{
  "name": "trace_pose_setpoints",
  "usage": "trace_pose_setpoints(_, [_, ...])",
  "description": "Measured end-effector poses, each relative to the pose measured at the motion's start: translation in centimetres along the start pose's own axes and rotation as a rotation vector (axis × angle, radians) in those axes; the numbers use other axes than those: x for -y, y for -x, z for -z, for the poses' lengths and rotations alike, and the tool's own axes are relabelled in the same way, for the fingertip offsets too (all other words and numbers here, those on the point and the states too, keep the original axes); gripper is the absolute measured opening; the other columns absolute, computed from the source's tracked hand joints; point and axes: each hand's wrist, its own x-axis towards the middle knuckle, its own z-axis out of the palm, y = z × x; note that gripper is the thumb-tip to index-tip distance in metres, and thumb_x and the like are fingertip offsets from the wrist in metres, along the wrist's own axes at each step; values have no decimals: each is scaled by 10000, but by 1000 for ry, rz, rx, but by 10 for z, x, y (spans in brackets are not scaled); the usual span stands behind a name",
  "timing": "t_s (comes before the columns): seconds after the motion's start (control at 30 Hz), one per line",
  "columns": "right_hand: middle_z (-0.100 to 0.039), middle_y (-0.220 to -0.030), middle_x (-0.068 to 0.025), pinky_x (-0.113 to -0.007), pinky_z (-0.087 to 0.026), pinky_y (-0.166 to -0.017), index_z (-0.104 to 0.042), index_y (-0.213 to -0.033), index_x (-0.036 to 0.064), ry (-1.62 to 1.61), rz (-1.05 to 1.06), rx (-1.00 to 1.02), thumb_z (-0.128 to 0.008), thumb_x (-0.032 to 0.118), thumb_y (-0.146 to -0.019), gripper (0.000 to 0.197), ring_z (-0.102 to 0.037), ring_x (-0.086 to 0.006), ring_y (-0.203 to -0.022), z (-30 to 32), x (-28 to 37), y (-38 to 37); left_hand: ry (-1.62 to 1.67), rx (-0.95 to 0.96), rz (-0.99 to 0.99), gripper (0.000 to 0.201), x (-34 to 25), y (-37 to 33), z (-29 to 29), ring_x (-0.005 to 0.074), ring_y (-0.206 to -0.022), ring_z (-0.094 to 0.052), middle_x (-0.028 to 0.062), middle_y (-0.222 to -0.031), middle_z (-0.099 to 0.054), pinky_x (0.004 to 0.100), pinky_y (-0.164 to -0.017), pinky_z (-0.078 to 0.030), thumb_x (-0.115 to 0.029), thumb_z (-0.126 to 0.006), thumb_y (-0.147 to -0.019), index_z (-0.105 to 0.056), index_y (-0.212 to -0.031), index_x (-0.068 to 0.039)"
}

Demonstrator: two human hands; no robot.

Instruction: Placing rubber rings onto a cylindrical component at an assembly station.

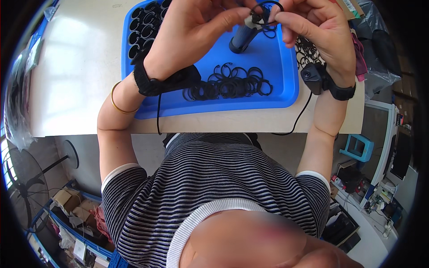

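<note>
The person's right hand (pixel 322 33) pinches a black ring (pixel 267 23) by the top of a dark cylinder (pixel 244 38) on a blue tray (pixel 286 85), the left hand (pixel 201 35) just opposite, its grip impossible to tell

Bright overall; glare on the tabletop's (pixel 67 89) left side.
Area under the table dimmer. Black rings (pixel 230 92) clump dark, outlines readable. Smooth blur above the collar's (pixel 201 211) opening. Fisheye bends edges; rim fades black.
</note>
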Motion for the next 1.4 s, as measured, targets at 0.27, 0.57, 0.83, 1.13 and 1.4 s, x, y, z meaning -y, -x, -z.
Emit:
trace_pose_setpoints(0.27, [-700,-887,-72,-203,-541,-577,-562,-1165,-2,97,-77,38,-714,14,-949,265,-664,-83,-656,8,-3,-7,-465,173,-250,567,-21,-5,4,223,-1130,-671,139,-1318,-643,332,-959,-554,95,-702,-890,-506,-1414,1])
trace_pose_setpoints(0.57, [-689,-880,-64,-200,-526,-579,-517,-1200,15,85,-78,37,-702,32,-968,296,-643,-75,-657,8,-6,-10,-707,144,-188,567,-18,-1,2,228,-994,-735,133,-1281,-688,326,-870,-592,55,-783,-827,-605,-1359,-24])
trace_pose_setpoints(0.83, [-705,-908,-47,-191,-517,-611,-617,-1171,2,251,-101,-24,-704,92,-980,228,-630,-58,-693,6,3,-10,-762,78,-232,688,-2,-2,3,205,-943,-678,96,-1101,-686,320,-830,-559,-60,-889,-759,-576,-1371,-31])
trace_pose_setpoints(1.13, [-747,-940,-91,-264,-519,-716,-719,-1144,-56,633,-160,42,-709,83,-941,246,-668,-121,-781,0,11,-12,-718,72,-119,741,10,-5,6,196,-918,-665,91,-1064,-675,319,-822,-550,-60,-892,-760,-531,-1408,-46])
trace_pose_setpoints(1.4, [-751,-911,-128,-290,-535,-718,-721,-1143,-68,670,-151,73,-705,96,-935,265,-684,-152,-774,1,9,-10,-697,78,-99,735,11,-5,3,191,-908,-674,88,-1065,-682,312,-825,-554,-48,-886,-769,-524,-1409,-51])
